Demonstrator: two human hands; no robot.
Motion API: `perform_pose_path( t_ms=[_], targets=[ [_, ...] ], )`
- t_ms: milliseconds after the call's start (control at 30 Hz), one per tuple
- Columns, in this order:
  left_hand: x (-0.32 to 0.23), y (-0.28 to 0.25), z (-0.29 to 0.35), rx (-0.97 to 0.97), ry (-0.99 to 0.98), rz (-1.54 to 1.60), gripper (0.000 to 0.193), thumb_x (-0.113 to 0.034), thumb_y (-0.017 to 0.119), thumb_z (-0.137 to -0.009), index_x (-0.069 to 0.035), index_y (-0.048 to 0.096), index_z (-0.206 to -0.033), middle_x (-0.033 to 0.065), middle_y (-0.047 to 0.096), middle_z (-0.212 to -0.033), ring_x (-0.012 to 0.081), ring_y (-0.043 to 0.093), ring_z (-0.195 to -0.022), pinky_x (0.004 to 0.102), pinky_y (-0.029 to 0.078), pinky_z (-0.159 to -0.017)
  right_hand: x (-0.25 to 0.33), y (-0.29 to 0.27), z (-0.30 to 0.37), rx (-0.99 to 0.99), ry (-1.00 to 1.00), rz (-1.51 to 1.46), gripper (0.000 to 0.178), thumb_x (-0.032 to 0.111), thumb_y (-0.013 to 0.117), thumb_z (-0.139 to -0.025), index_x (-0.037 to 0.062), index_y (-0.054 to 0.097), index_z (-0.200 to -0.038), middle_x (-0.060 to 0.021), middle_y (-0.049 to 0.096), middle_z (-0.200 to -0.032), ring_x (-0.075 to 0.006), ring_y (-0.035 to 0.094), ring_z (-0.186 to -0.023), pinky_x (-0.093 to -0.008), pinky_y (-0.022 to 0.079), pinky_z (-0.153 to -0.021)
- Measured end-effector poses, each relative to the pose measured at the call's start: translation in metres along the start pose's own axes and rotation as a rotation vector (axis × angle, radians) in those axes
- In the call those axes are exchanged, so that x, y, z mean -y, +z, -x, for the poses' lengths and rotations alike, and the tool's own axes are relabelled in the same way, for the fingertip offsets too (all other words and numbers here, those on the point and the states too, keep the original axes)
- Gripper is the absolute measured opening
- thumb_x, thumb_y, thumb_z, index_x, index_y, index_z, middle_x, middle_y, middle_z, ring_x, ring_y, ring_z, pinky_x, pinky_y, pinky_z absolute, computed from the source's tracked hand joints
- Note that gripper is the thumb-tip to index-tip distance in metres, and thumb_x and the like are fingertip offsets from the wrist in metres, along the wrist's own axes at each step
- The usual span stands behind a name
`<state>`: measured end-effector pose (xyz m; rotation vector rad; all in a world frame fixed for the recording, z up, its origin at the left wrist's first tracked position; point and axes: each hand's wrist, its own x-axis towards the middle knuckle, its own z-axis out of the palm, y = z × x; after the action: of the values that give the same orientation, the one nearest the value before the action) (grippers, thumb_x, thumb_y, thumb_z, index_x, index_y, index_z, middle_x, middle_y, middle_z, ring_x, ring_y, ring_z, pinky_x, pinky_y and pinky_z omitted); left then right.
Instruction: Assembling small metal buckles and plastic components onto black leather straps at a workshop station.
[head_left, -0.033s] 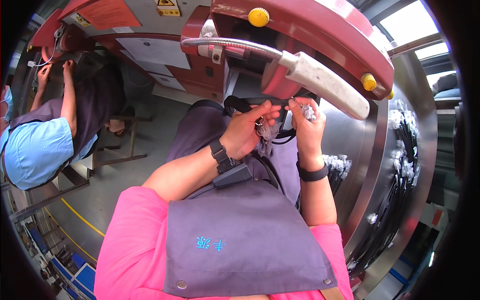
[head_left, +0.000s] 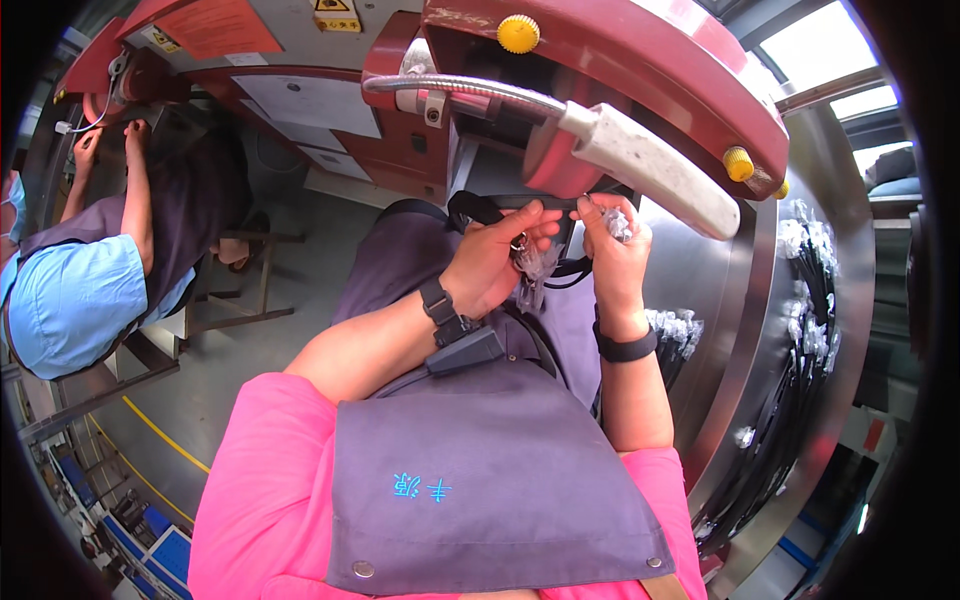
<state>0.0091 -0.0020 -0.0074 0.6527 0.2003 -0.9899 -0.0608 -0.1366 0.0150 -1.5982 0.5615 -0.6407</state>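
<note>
Below the curved red metal machine head [head_left: 640,75], the left fingers [head_left: 517,219] and right fingers [head_left: 592,218] hold a thin black strap [head_left: 558,203]; at its lower right lie long black cables [head_left: 797,385].

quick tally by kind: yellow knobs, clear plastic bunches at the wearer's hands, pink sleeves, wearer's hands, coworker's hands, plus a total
Yellow knobs: 3, one only partly visible
Clear plastic bunches: 2, one at each hand
Pink sleeves: 2
Wearer's hands: 2, left hand and right hand
Co-worker's hands: 2
Total: 11
</note>
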Motion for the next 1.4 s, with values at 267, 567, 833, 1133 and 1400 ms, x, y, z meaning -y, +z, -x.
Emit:
perform_pose_path(
  t_ms=[267,567,833,1133,1400],
  targets=[
    [-0.001,0.003,0.0,0.0,-0.004,0.022,0.019,-0.017,0.065,-0.09,-0.002,0.065,-0.102,0.0101,0.068,-0.103,0.0142,0.064,-0.088,0.0262,0.051,-0.075,-0.002,-0.002,-0.003,-0.002,0.007,0.023,0.011,0.009,0.066,-0.087,0.0015,0.062,-0.094,-0.0025,0.065,-0.072,-0.0014,0.04,-0.049,-0.0188,0.029,-0.044],
    [0.003,0.008,0.007,0.071,-0.066,0.008,0.025,-0.022,0.063,-0.091,0.001,0.064,-0.102,0.0108,0.067,-0.1,0.0113,0.058,-0.079,0.0235,0.048,-0.067,0.005,-0.025,0.007,0.048,-0.152,0.166,0.009,0.001,0.067,-0.084,0.0019,0.063,-0.092,-0.0056,0.066,-0.081,-0.0063,0.05,-0.058,-0.0206,0.038,-0.05],
    [0.004,-0.016,0.007,0.19,-0.333,0.022,0.022,-0.016,0.058,-0.094,0.0,0.06,-0.109,0.0083,0.064,-0.099,0.0094,0.054,-0.078,0.022,0.044,-0.063,0.029,-0.036,0.024,0.432,-0.748,0.593,0.024,-0.007,0.071,-0.067,0.0006,0.064,-0.089,-0.012,0.063,-0.083,-0.0282,0.064,-0.073,-0.0344,0.052,-0.061],
    [0.005,-0.011,0.018,0.199,-0.15,-0.08,0.021,-0.009,0.06,-0.091,-0.007,0.059,-0.113,0.0058,0.061,-0.115,0.0128,0.058,-0.096,0.0282,0.047,-0.075,0.017,-0.042,0.039,0.155,-0.524,0.635,0.026,-0.005,0.071,-0.07,0.0012,0.06,-0.092,-0.0132,0.06,-0.079,-0.0303,0.06,-0.071,-0.0358,0.049,-0.062],
    [0.006,-0.011,0.02,0.186,-0.136,-0.039,0.02,-0.007,0.061,-0.09,-0.006,0.059,-0.111,0.0082,0.063,-0.112,0.0138,0.06,-0.091,0.0281,0.049,-0.073,0.003,-0.036,0.045,-0.009,-0.475,0.353,0.028,-0.005,0.076,-0.07,0.0032,0.057,-0.089,-0.0086,0.058,-0.082,-0.019,0.057,-0.068,-0.0279,0.047,-0.061]
  ],
)
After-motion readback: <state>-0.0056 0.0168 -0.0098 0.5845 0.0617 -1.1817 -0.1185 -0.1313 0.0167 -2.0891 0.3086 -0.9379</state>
